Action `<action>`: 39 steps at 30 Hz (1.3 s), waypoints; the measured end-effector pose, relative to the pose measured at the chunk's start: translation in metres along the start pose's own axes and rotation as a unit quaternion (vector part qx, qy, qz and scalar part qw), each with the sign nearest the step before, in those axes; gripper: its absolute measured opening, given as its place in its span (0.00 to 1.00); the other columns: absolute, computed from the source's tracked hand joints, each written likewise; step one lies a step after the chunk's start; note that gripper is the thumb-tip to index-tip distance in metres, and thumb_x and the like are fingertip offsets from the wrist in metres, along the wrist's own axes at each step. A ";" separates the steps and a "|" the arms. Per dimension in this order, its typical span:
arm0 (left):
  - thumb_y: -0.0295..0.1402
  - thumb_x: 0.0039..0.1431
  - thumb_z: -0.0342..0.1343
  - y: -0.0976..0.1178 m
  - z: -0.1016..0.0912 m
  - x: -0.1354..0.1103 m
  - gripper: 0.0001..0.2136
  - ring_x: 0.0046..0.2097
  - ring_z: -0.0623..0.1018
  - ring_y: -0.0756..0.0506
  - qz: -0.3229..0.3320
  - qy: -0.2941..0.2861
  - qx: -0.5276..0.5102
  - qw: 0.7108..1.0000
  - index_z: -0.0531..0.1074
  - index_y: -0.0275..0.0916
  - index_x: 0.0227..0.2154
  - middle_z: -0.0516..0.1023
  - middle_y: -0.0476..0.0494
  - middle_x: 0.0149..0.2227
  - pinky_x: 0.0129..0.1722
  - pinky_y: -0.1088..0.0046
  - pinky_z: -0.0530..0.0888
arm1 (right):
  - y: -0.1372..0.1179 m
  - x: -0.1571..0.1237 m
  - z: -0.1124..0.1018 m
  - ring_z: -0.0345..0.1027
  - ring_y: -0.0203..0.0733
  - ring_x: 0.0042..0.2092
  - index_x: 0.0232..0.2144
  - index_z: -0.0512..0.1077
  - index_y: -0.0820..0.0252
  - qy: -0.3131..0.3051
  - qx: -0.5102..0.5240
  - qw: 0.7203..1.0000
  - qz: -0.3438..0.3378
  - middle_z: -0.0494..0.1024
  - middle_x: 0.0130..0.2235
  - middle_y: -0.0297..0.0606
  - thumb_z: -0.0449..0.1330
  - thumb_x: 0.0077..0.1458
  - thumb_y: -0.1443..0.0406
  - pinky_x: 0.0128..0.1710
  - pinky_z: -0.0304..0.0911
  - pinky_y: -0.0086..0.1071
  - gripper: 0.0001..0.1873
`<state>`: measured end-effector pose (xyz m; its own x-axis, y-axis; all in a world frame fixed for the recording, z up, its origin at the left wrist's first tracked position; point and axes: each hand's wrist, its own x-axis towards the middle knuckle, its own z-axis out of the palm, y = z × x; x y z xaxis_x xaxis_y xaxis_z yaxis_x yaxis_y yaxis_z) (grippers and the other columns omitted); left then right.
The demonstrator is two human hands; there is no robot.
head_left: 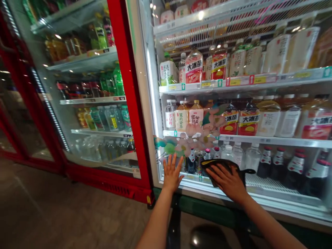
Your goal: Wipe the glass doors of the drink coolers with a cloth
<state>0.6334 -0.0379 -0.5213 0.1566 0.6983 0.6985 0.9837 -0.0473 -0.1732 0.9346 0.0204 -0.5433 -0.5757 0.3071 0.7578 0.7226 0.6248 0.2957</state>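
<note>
My left hand (171, 174) lies flat and open against the glass door (259, 114) of a drinks fridge, fingers spread, low on the pane. My right hand (228, 181) presses a dark cloth (223, 165) flat against the same glass, a little to the right, with the fingers stretched over it. A flower sticker (199, 135) sits on the glass just above both hands. Behind the pane stand shelves of tea bottles (194, 66) and dark-capped bottles (290, 166).
A red-framed fridge (127, 103) full of water and soft drinks stands to the left, its frame edge beside my left hand. A green base (207, 211) runs under the fridge. Brown tiled floor (64, 214) spreads at the lower left.
</note>
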 end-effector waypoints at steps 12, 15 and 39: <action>0.43 0.54 0.65 -0.044 -0.004 -0.016 0.49 0.73 0.43 0.31 -0.097 0.012 0.002 0.995 0.41 0.44 0.71 0.44 0.33 0.73 0.69 0.39 0.47 | -0.062 0.079 0.017 0.49 0.52 0.70 0.69 0.49 0.38 -0.009 0.027 0.999 -0.047 0.63 0.67 0.33 0.55 0.63 0.61 0.68 0.36 0.58 0.36; 0.43 0.53 0.66 -0.053 -0.006 -0.020 0.50 0.73 0.43 0.31 -0.104 0.020 0.002 0.994 0.41 0.44 0.71 0.44 0.32 0.73 0.69 0.39 0.46 | -0.053 0.089 0.009 0.50 0.52 0.69 0.69 0.49 0.39 0.001 0.020 0.999 -0.029 0.63 0.67 0.35 0.54 0.64 0.60 0.68 0.33 0.59 0.35; 0.40 0.54 0.65 -0.111 -0.026 -0.077 0.50 0.73 0.46 0.32 -0.163 -0.006 0.059 0.985 0.39 0.42 0.71 0.48 0.32 0.73 0.69 0.40 0.49 | -0.158 0.222 0.058 0.41 0.50 0.72 0.67 0.59 0.51 0.095 0.050 0.985 -0.138 0.59 0.69 0.36 0.55 0.61 0.69 0.69 0.18 0.56 0.32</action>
<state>0.5145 -0.1047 -0.5382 -0.1669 0.6706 0.7228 0.9643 0.2637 -0.0220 0.6704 0.0314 -0.4552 -0.6564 -0.0187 0.7541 0.5014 0.7362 0.4547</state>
